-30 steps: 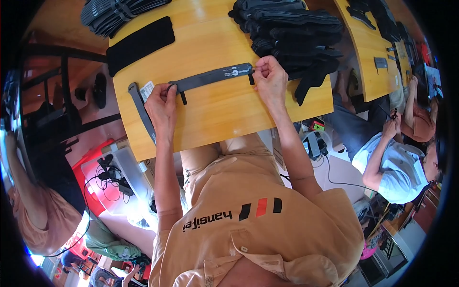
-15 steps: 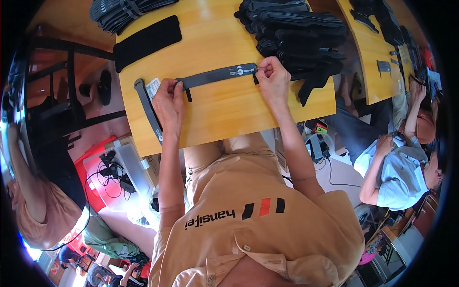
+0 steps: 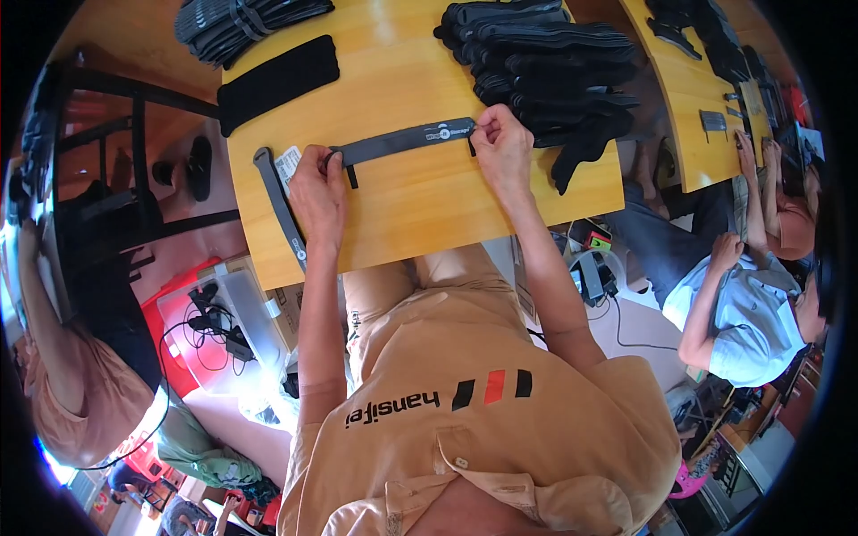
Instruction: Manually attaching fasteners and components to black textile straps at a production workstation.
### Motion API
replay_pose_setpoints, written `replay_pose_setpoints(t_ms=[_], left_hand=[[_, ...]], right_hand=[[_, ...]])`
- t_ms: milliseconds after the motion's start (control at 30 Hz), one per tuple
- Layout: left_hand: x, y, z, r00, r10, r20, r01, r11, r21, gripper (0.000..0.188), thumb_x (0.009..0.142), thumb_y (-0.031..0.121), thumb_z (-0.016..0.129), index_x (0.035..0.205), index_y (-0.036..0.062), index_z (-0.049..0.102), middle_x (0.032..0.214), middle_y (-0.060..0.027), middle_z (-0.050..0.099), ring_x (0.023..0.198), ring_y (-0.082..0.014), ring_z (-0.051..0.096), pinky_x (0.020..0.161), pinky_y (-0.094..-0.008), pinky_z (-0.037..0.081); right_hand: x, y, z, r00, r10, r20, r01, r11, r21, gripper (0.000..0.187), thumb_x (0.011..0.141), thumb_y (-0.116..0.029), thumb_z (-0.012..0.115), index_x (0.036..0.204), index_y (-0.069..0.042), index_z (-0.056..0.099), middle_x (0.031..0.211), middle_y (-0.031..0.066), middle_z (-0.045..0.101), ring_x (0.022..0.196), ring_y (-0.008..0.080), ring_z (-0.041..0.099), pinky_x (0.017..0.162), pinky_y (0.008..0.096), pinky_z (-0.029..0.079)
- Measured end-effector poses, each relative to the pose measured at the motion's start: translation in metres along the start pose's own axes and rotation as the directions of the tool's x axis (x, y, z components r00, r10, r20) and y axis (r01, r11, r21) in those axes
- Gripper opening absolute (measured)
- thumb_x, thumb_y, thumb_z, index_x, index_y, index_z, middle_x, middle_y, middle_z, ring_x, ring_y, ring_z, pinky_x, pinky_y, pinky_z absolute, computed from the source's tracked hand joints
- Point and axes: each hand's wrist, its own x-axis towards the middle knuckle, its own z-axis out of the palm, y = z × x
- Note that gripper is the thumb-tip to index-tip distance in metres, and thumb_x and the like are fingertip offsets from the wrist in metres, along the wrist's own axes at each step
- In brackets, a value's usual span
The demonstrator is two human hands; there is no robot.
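Note:
A dark grey strap (image 3: 393, 142) with a white printed mark lies stretched across the yellow table (image 3: 402, 205). My left hand (image 3: 316, 192) pinches its left end between thumb and fingers. At the other end my right hand (image 3: 503, 150) is closed on the strap's tip, with the fingertips together. Short black tabs hang below the strap beside each hand. To the left of my left hand lies a second grey strap (image 3: 283, 210), running down to the near edge, with a white label (image 3: 287, 163) next to it.
A black fabric piece (image 3: 279, 85) lies at the far left, by a bundle of grey straps (image 3: 250, 27). Black straps are piled (image 3: 545, 71) at the far right. A clear plastic bin (image 3: 219, 330) with cables stands below left. Another person (image 3: 737, 308) sits at right.
My hands keep their grip on the strap, which has hardly moved. The view has shifted slightly. At the right, a co-worker's hands have changed position.

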Motion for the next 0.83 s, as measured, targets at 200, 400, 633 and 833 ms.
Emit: replay_pose_setpoints(t_ms=[200,400,633,833], left_hand=[[-0.0002,-0.001,-0.0002,1.0,0.023,-0.004,-0.023,1.0,0.007,0.012,0.081,0.009,0.06,0.081,-0.0022,0.056,0.067,-0.0172,0.06,0.062,-0.0299,0.059,0.058,-0.0357,0.045],[-0.0007,-0.0024,-0.0007,1.0,0.028,-0.014,-0.028,1.0,0.001,0.012,0.08,0.009,0.06,0.081,-0.0025,0.056,0.065,-0.0166,0.059,0.06,-0.0292,0.058,0.057,-0.0356,0.044],[-0.0017,-0.0005,-0.0011,0.998,0.047,-0.04,-0.047,0.999,0.01,0.01,0.079,0.007,0.062,0.081,-0.002,0.057,0.063,-0.0167,0.057,0.059,-0.0283,0.057,0.057,-0.0349,0.044],[-0.0003,-0.0021,-0.0028,1.0,0.02,-0.006,-0.02,1.0,-0.002,0.013,0.079,0.009,0.063,0.082,-0.0024,0.057,0.064,-0.0179,0.057,0.061,-0.0292,0.058,0.058,-0.0356,0.044]], right_hand=[[-0.0008,0.0039,0.0015,0.999,-0.038,-0.013,0.038,0.999,-0.028,0.008,0.072,0.004,0.06,0.075,-0.001,0.055,0.061,0.0052,0.054,0.051,0.0111,0.051,0.051,0.0246,0.043],[-0.0012,0.0013,0.0012,0.999,-0.049,-0.005,0.049,0.997,-0.053,0.009,0.071,0.004,0.06,0.076,-0.001,0.055,0.063,0.0069,0.055,0.053,0.0127,0.052,0.051,0.0259,0.043],[-0.0017,-0.0013,0.0002,0.999,-0.04,0.014,0.04,0.999,-0.014,0.01,0.069,0.002,0.058,0.077,-0.001,0.053,0.066,0.0146,0.055,0.065,0.0308,0.057,0.059,0.0402,0.045],[-0.0008,0.0015,0.002,0.99,-0.141,-0.016,0.139,0.984,-0.109,0.009,0.07,0.003,0.059,0.076,-0.001,0.054,0.064,0.0106,0.055,0.056,0.0194,0.055,0.053,0.0312,0.044]])
